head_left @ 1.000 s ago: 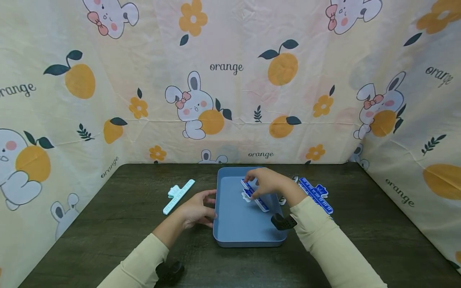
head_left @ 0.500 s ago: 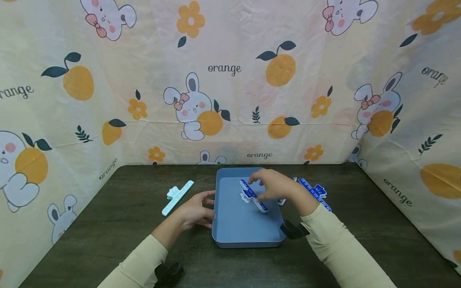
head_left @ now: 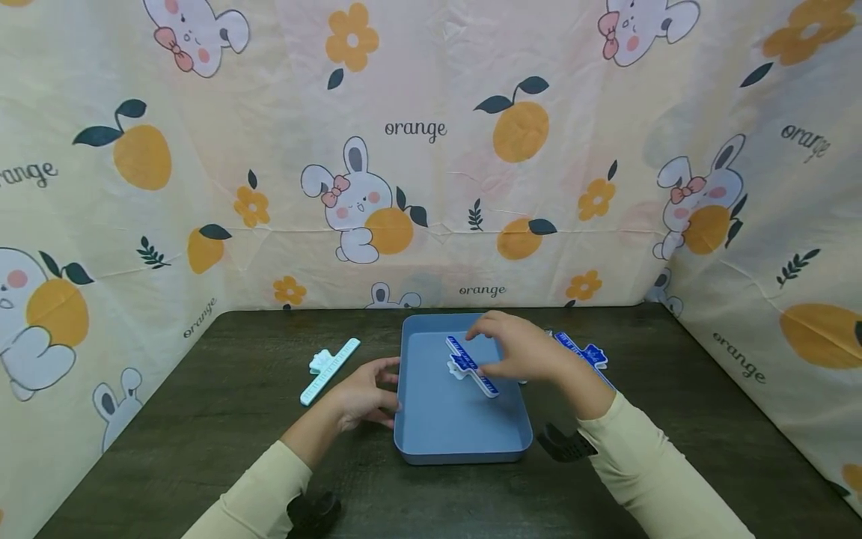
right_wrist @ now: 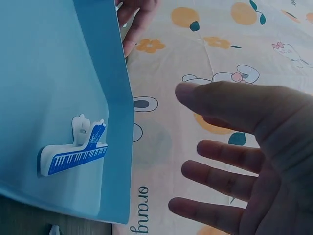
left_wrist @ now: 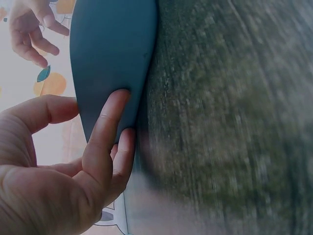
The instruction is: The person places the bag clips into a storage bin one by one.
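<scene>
A blue-and-white clip (head_left: 463,361) with piano-key markings lies in the blue tray (head_left: 458,430). In the right wrist view the same clip (right_wrist: 73,159) rests on the tray's floor close to a wall. My right hand (head_left: 525,350) hovers above the tray's right side, fingers spread and holding nothing. My left hand (head_left: 362,397) touches the outside of the tray's left wall. Seen from the left wrist, the fingertips (left_wrist: 117,100) press flat against that wall.
A mint-green clip (head_left: 330,372) lies on the dark table (head_left: 222,419) left of the tray. To the right is another blue clip (head_left: 587,353), partly behind the right forearm. A patterned cloth (head_left: 431,187) hangs behind the table.
My right hand has let go of the blue-and-white clip and drawn back up and to the right. The clip stays in the tray. My left hand keeps its place on the wall.
</scene>
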Tool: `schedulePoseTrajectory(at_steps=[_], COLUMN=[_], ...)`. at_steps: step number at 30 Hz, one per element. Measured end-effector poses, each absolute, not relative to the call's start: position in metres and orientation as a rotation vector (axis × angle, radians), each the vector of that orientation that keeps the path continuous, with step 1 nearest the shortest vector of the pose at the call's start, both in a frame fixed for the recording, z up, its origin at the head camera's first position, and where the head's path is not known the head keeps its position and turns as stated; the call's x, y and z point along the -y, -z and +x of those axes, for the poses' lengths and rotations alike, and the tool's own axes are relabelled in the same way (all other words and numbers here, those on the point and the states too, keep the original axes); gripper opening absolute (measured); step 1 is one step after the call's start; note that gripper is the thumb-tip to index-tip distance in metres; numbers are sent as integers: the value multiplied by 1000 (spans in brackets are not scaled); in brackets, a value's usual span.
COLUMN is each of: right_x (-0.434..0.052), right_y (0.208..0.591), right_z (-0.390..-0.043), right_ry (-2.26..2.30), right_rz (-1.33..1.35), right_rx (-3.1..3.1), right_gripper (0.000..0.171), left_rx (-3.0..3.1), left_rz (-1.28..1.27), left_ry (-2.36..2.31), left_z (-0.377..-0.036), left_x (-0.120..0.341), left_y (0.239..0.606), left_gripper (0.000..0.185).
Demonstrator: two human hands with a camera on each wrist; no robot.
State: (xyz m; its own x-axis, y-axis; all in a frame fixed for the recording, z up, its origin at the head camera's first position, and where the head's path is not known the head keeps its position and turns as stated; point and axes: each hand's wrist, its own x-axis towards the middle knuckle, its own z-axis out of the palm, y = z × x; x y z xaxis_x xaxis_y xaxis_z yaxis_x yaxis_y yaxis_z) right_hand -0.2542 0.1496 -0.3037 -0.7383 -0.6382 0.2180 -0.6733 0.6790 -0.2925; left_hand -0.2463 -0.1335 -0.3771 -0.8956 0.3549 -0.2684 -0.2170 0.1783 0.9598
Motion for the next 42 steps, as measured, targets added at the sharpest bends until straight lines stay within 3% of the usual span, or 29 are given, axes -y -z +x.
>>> schedulePoseTrajectory(at_steps=[19, 42], right_x=[-183, -242], right_y=[312, 324], right_z=[-235, -239], right_ry=[-558, -523], right_rz=[988, 771], right_rx=[2634, 2658], right_gripper=[42, 42], left_rx=[-2028, -2033], left_rz=[122, 123], left_ry=[-1775, -1763], left_z=[-246, -246], left_x=[136, 133], left_y=[375, 376], left_gripper=[85, 86])
